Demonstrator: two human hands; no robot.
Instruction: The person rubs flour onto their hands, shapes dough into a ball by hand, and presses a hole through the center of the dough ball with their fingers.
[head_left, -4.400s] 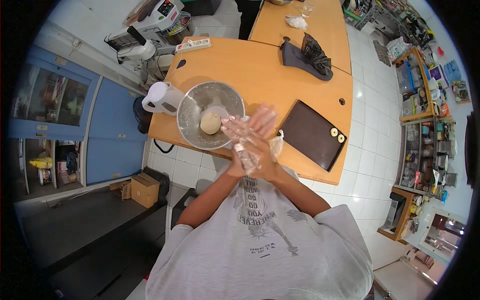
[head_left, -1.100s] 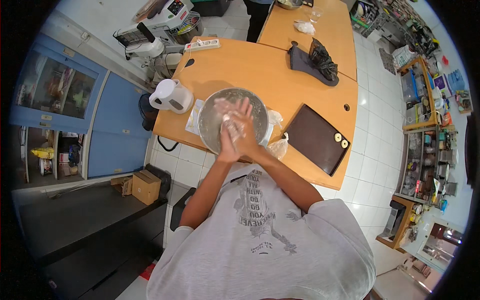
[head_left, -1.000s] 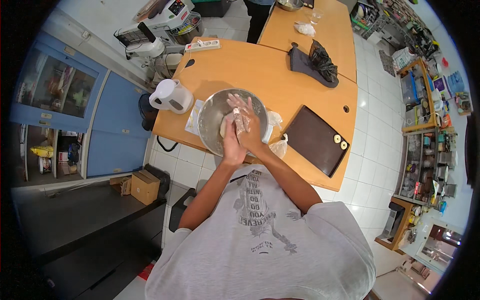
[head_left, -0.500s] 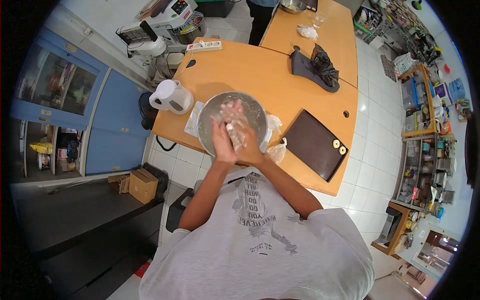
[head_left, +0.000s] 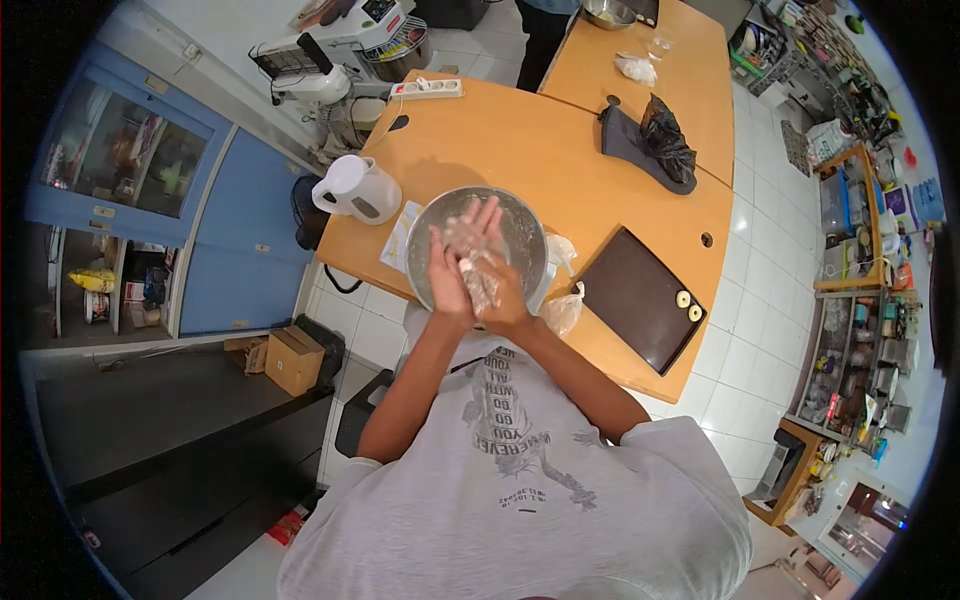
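Note:
Over a steel mixing bowl [head_left: 530,240], my flour-smeared hands meet. My left hand [head_left: 450,270] is turned palm up, thumb out to the left and fingers stretched, slightly blurred. My right hand [head_left: 497,290] presses onto that palm; its white-coated fingers are smeared by motion, and I cannot tell what, if anything, lies between. The bowl's contents are mostly hidden. Right of it sit crumpled plastic bags [head_left: 564,316] and a dark baking tray [head_left: 630,300] with two pale rings [head_left: 688,305]. A white kettle [head_left: 362,192] stands at the bowl's left.
A power strip [head_left: 425,88] lies at the table's back edge. Farther back are a black bag [head_left: 665,140] on a dark mat, a stand mixer [head_left: 310,85] and another person's dark-clad legs [head_left: 537,50]. Blue cabinets [head_left: 240,230] line the left, crowded shelves [head_left: 850,350] the right.
My hands have shifted against each other, the right one sliding down the left palm. The dough ball seen in the bowl earlier is now hidden. The view has shifted slightly.

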